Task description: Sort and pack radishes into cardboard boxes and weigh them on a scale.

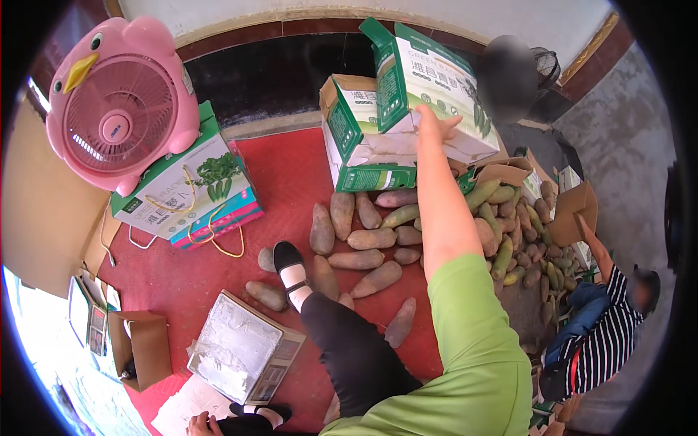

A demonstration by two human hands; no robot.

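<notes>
My right hand (436, 127) reaches far forward and touches the near edge of a white and green carton (443, 73). Its fingers are spread against the cardboard. That carton is tilted, with a green flap standing up, and rests by another white and green carton (363, 123). Close below lie long, soil-covered radishes (367, 240), some greenish. At the lower left edge, my left hand (202, 425) is partly cut off, its fingers loosely apart beside my dark trouser leg. A weighing scale (236, 349) with a whitish plate stands near it.
A pink fan (120, 102) stands on a carton (189, 174) at the left. A brown box (139, 349) is below it. More radishes (520, 240) are heaped at right, where another person (603, 334) in stripes handles a brown carton (574, 211). Red sheeting (283, 167) covers the floor.
</notes>
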